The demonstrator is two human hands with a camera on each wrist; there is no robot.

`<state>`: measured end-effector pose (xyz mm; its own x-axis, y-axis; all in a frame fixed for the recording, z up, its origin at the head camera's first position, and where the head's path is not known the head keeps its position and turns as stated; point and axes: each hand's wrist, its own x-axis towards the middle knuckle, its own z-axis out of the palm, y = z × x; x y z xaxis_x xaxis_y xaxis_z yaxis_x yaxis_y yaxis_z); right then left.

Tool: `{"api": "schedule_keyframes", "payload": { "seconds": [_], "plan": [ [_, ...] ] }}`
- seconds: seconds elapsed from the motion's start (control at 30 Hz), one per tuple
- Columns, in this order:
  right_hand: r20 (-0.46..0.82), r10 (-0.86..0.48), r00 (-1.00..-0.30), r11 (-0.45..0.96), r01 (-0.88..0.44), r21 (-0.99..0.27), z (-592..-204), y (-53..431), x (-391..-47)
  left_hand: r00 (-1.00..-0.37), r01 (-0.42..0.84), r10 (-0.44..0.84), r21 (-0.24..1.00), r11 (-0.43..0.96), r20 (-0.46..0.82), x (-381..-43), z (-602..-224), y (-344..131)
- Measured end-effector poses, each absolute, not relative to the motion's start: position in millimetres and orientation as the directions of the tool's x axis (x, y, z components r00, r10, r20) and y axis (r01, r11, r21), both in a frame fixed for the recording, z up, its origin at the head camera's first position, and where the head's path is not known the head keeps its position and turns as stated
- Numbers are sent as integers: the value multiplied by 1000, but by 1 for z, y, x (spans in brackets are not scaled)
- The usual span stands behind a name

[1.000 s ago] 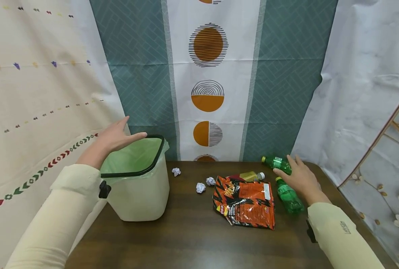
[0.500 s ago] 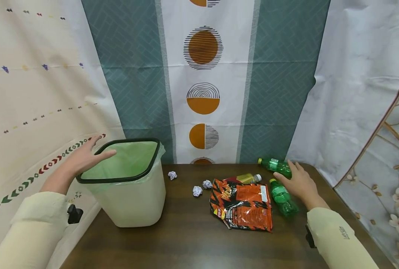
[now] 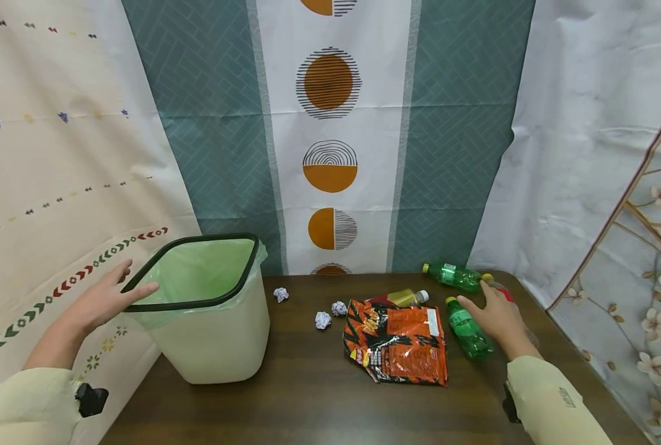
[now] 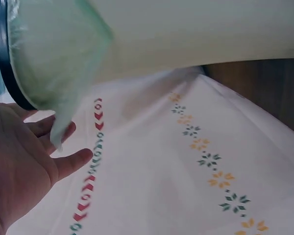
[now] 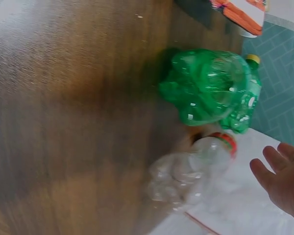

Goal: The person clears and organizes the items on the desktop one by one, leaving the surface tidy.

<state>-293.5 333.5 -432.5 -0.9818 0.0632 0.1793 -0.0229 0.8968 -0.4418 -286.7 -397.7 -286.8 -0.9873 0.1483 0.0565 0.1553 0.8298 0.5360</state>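
My left hand (image 3: 102, 303), fingers spread, is at the left rim of a white trash bin (image 3: 224, 346) with a green liner and black rim. In the left wrist view, a loose corner of the liner (image 4: 66, 115) hangs in front of its fingers; whether they touch is unclear. My right hand (image 3: 499, 321) hovers with extended fingers over the right side of the table, holding nothing. Near it lie a crushed green bottle (image 3: 469, 330), another green bottle (image 3: 452, 277) behind, and a clear bottle with a red label (image 5: 186, 171), partly hidden by the hand in the head view.
A crumpled orange snack bag (image 3: 399, 343) lies mid-table, with a yellowish bottle (image 3: 405, 298) behind it. Three paper balls, among them one paper ball (image 3: 281, 295) near the bin, sit on the dark table (image 3: 308, 408). Patterned cloths (image 3: 330, 123) hang around the table.
My left hand has moved left and down from above the bin to beside its left rim. My right hand has shifted slightly, showing more of the clear bottle. The whole view has drifted a little.
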Motion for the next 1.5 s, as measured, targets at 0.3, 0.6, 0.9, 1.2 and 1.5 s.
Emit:
{"api": "schedule_keyframes", "payload": {
  "seconds": [0.3, 0.6, 0.9, 1.2, 1.5],
  "plan": [
    [93, 116, -989, 847, 50, -530, -468, 343, -293, -984, 180, 157, 571, 801, 89, -281, -303, -404],
    [26, 162, -986, 829, 121, -545, -479, 339, -297, -978, 207, 162, 569, 796, 129, -276, -311, -404],
    [-19, 181, -983, 843, 165, -512, -484, 334, -298, -980, 200, 150, 603, 772, 133, -276, -317, -403],
    [-19, 185, -983, 853, 170, -494, -482, 331, -296, -981, 194, 138, 617, 763, 138, -276, -320, -404],
    [-29, 199, -979, 851, 188, -490, -486, 331, -298, -980, 196, 135, 626, 755, 143, -276, -322, -403]
  ]
}}
